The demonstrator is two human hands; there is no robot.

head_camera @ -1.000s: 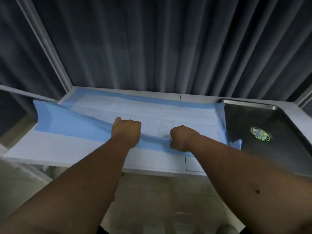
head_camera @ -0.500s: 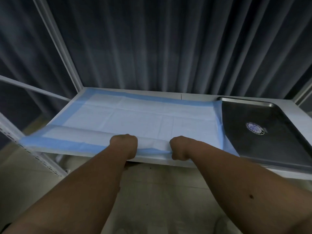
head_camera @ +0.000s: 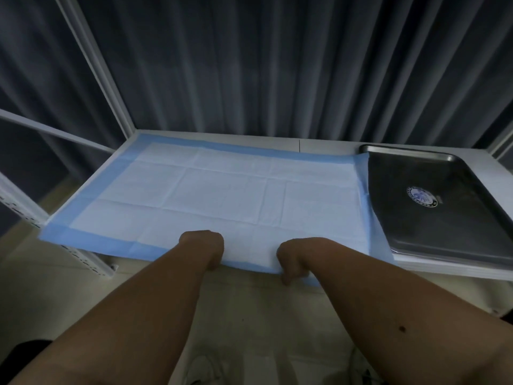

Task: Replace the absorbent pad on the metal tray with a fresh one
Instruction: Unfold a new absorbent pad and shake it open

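**A:** What are the hands doing?

**B:** Both are curled into closed grips on the near edge of the absorbent pad (head_camera: 222,195). The left hand (head_camera: 204,247) sits at about 7 o'clock from the pad's centre and the right hand (head_camera: 294,259) at about 5 o'clock, each pinching the blue border where it overhangs the table (head_camera: 319,141). The fingertips are tucked under, so I cannot tell how deep the hold goes.

**A:** Where is the pad?

**B:** Spread open on the white table, white middle with a blue border, creased into a grid. Its 3 o'clock edge touches, and seems to lap onto, the metal tray (head_camera: 444,218), which lies bare at the right with a round sticker (head_camera: 422,196) inside.

**A:** How should this step go?

**B:** My judgement: keep the two hands level and the pull even so the sheet stays flat, then lift it toward 3 o'clock and square it over the tray without folding a corner under.
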